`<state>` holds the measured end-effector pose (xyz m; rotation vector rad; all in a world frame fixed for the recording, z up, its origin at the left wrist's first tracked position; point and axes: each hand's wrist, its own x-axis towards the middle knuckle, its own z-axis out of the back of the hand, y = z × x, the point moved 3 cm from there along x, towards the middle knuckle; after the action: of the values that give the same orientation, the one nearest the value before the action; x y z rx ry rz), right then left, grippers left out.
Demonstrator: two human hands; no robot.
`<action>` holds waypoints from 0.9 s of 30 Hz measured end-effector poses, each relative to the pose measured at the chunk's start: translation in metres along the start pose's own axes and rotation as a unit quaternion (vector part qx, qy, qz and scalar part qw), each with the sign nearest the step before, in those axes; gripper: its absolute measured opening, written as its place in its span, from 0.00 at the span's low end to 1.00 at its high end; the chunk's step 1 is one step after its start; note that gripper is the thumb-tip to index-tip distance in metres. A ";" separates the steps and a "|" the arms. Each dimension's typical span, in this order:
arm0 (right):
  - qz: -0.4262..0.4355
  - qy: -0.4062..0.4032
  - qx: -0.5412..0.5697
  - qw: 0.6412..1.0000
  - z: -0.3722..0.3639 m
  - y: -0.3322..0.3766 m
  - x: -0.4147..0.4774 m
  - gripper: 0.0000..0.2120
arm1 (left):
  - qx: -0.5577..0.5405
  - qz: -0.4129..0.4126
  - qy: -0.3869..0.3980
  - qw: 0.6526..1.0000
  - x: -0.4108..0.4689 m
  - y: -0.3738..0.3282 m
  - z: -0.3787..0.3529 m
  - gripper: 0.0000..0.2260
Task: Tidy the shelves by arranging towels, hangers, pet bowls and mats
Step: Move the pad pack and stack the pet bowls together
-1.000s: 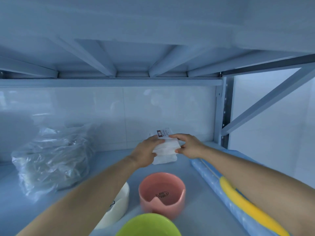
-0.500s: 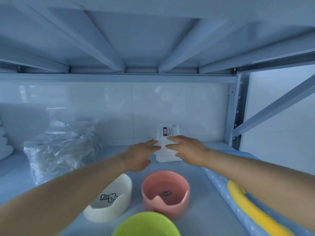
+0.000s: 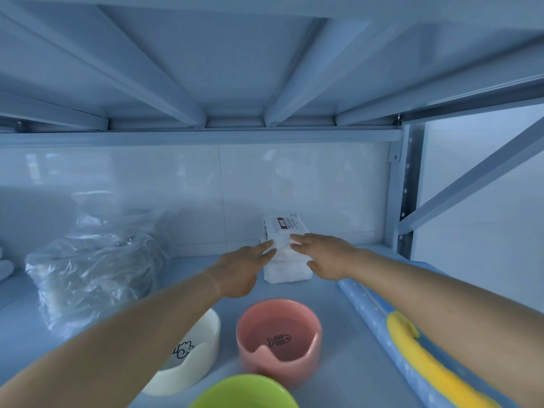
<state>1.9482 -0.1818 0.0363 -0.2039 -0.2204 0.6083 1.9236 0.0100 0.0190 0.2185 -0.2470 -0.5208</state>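
A white packaged towel stack [image 3: 285, 262] with a red label stands on the shelf against the tiled back wall. My left hand [image 3: 241, 269] lies flat with its fingertips touching the pack's left side. My right hand [image 3: 322, 254] rests with spread fingers on the pack's front and right side. Neither hand grips it. In front stand a pink pet bowl [image 3: 279, 337] with a fish drawing, a white pet bowl [image 3: 188, 357] partly under my left forearm, and a green bowl [image 3: 244, 393] at the bottom edge. A rolled blue mat with a yellow shape [image 3: 412, 348] lies along the right.
A crumpled clear plastic bag [image 3: 91, 269] with pale contents fills the shelf's left side. White rolled towels [image 3: 4, 266] peek in at the far left edge. The upper shelf's ribs hang close overhead. A metal upright [image 3: 407, 201] and a diagonal brace stand at the right.
Both hands held the towel pack a second ago. They have set it down at the back wall and opened, fingers now flat against it.
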 end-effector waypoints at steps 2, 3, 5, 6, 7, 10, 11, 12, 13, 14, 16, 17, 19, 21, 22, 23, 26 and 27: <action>-0.002 -0.005 0.016 1.000 -0.001 -0.005 -0.002 0.26 | -0.005 0.002 0.001 1.000 0.002 -0.002 -0.001 0.30; -0.004 -0.010 0.021 1.000 -0.001 -0.008 -0.004 0.26 | -0.005 0.003 0.002 1.000 0.003 -0.002 -0.001 0.31; -0.007 -0.019 0.026 0.999 -0.003 -0.012 -0.007 0.26 | -0.005 0.002 0.004 1.000 0.003 0.001 -0.001 0.31; -0.004 -0.019 0.027 0.999 -0.005 -0.014 -0.009 0.26 | -0.005 0.001 0.006 1.000 0.003 0.002 -0.002 0.32; 0.001 -0.016 0.028 0.999 -0.007 -0.015 -0.009 0.27 | -0.004 0.001 0.008 1.000 0.003 0.003 -0.002 0.32; 0.011 0.004 0.034 0.999 -0.010 -0.018 -0.003 0.30 | -0.001 0.009 0.022 1.000 0.004 0.004 -0.004 0.34; 0.012 0.010 0.038 0.999 -0.010 -0.019 -0.002 0.31 | 0.003 0.012 0.025 1.000 0.005 0.004 -0.004 0.34; 0.012 0.016 0.045 0.999 -0.011 -0.020 0.000 0.32 | 0.007 0.015 0.029 0.999 0.006 0.005 -0.004 0.34; 0.012 0.020 0.054 0.998 -0.010 -0.021 0.000 0.33 | 0.009 0.018 0.033 0.999 0.007 0.005 -0.002 0.34; 0.012 0.022 0.063 0.998 -0.010 -0.022 0.000 0.34 | 0.008 0.022 0.037 0.999 0.007 0.004 -0.001 0.34; 0.013 0.019 0.073 0.997 -0.009 -0.025 -0.001 0.35 | 0.009 0.023 0.042 0.999 0.009 0.004 0.001 0.33; 0.013 0.016 0.075 0.997 -0.009 -0.026 -0.002 0.35 | 0.011 0.022 0.046 0.999 0.009 0.005 0.002 0.33; 0.015 0.010 0.080 0.997 -0.010 -0.027 -0.004 0.35 | 0.009 0.020 0.051 0.998 0.008 0.006 0.003 0.32; 0.017 0.006 0.088 0.996 -0.013 -0.026 -0.005 0.35 | -0.002 0.010 0.045 0.999 0.006 0.006 0.001 0.32; 0.018 0.007 0.092 0.996 -0.014 -0.025 -0.005 0.35 | -0.009 0.004 0.038 0.999 0.005 0.006 0.000 0.32; 0.018 0.010 0.095 0.995 -0.016 -0.024 -0.005 0.35 | -0.016 0.000 0.033 0.999 0.004 0.005 -0.001 0.32; 0.015 0.022 0.094 0.995 -0.017 -0.022 -0.003 0.36 | -0.017 0.000 0.036 0.999 0.005 0.001 -0.005 0.31; 0.012 0.024 0.093 0.995 -0.016 -0.022 -0.002 0.36 | -0.015 0.001 0.038 0.999 0.006 0.000 -0.005 0.31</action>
<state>1.9621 -0.2025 0.0262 -0.0412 -0.1142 0.6435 1.9300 0.0071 0.0156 0.2072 -0.1661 -0.5123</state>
